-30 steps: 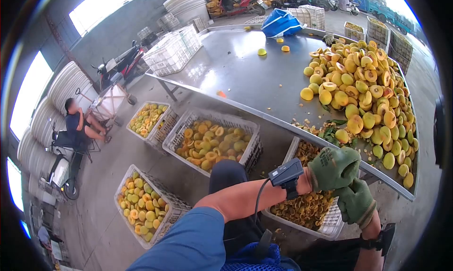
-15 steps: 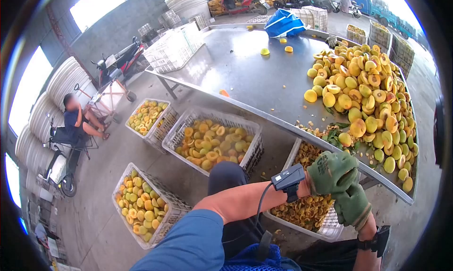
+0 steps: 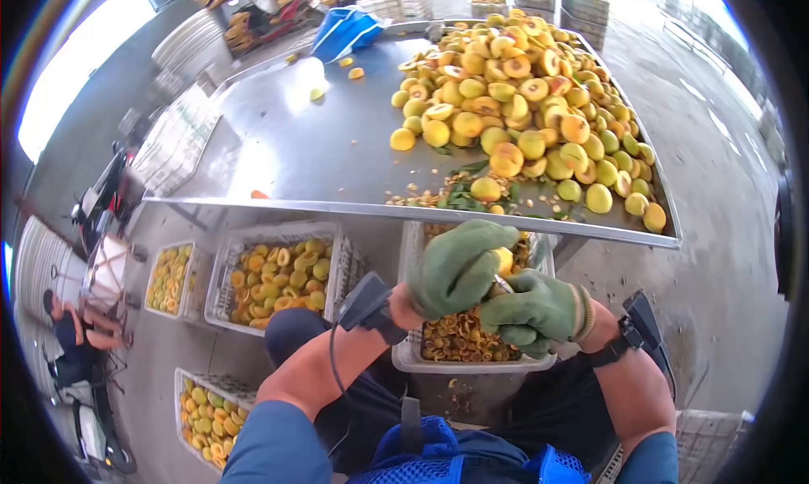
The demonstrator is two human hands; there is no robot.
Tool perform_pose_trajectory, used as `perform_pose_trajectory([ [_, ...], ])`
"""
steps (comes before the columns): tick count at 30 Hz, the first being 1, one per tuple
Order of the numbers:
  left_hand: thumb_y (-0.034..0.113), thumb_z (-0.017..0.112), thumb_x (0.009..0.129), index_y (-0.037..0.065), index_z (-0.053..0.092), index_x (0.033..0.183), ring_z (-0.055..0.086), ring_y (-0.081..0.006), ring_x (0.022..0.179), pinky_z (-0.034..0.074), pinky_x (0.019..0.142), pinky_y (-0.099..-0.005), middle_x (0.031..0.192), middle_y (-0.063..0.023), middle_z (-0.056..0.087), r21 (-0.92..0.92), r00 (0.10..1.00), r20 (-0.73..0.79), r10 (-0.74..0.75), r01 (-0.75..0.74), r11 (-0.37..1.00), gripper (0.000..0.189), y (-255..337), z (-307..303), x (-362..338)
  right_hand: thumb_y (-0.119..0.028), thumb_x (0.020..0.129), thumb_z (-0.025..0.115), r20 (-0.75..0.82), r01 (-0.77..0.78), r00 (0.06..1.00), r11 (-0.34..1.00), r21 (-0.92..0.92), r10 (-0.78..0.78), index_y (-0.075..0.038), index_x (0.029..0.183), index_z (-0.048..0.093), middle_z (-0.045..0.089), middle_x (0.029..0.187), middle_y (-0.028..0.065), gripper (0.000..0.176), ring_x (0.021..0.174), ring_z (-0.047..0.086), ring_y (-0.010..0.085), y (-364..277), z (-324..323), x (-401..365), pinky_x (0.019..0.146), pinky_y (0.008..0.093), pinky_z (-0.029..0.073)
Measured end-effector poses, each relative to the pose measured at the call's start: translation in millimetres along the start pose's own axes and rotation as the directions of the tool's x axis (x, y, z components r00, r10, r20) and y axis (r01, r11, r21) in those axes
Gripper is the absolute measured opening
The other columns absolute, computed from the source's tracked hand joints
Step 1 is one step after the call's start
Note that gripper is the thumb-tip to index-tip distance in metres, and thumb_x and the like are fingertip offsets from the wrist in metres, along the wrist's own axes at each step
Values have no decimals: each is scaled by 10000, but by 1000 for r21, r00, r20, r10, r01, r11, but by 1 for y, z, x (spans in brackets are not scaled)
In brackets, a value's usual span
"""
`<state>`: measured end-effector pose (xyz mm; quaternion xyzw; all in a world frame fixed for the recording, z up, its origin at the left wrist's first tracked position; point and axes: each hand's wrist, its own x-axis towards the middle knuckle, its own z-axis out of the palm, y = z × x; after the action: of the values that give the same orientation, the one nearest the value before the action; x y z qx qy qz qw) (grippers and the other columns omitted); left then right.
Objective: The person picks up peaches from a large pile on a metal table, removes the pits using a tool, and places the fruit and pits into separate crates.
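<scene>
In a green glove, my left hand (image 3: pixel 459 269) is closed around a yellow peach (image 3: pixel 505 260), of which only a small part shows past the fingers. My right hand (image 3: pixel 535 313), gloved too, is closed on a small metal tool (image 3: pixel 500 287); its tip meets the fruit side of my left hand, and its exact kind is hidden. Both hands are close together above a white crate (image 3: pixel 472 365) of brown-orange peach pits and scraps (image 3: pixel 463 339). Beyond them, a large pile of yellow peaches (image 3: pixel 522 88), many halved, lies on the metal table (image 3: pixel 337 138).
The table's raised front edge (image 3: pixel 354 207) runs just beyond my hands. Crates of peach halves stand on the floor at left, one large crate (image 3: pixel 337 273) nearest. Leaves and pits (image 3: pixel 463 189) litter the table. A blue bag (image 3: pixel 347 33) lies at its back. A person (image 3: pixel 72 328) sits far left.
My view has swung right, so the table and crates appear farther left. My hands have parted slightly, and the peach and metal tool now show between them.
</scene>
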<state>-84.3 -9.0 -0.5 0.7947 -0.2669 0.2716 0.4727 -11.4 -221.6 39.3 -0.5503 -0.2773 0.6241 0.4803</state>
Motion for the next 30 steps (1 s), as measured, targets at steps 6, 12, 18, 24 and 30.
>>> perform_pose_trajectory([
  [6,201,526,1031,-27,563,1317,663,-253,1050,534,937,-385,1194,-178,675,-134,990,-62,-130,121,984,368,13,9,-7,-195,946,622,10,169,986,979,-114,-169,-44,894,709,565,638,-32,182,528,516,69,-1,8,0,473,254,415],
  [12,283,518,1054,-47,599,1260,668,-238,1049,546,905,-379,1174,-178,689,-41,985,-1,-172,171,984,397,16,4,-3,-288,932,657,18,-68,998,996,55,68,-44,868,668,560,617,-15,252,484,513,84,-13,11,-7,410,264,403],
  [18,303,490,1078,-28,583,1298,680,-203,1019,550,906,-370,1161,-150,699,-210,946,96,-311,324,922,408,17,0,-3,-275,919,670,-84,24,996,995,-93,-32,-41,888,678,579,644,-1,236,503,522,82,-18,18,-9,418,262,412],
  [24,230,502,1067,-40,561,1338,667,-156,976,553,851,-303,1153,-148,698,-442,896,-151,-417,316,840,387,33,19,-2,-239,946,688,55,118,989,963,244,-135,-43,928,687,546,614,-18,197,432,484,69,7,18,8,365,240,357],
  [30,253,483,1078,-46,556,1331,668,-152,909,564,758,-290,1133,-149,695,-475,863,-184,-471,342,811,398,26,24,-11,-223,958,690,85,101,984,886,452,-155,-35,959,687,541,608,-18,188,433,492,71,19,20,15,352,250,351],
])
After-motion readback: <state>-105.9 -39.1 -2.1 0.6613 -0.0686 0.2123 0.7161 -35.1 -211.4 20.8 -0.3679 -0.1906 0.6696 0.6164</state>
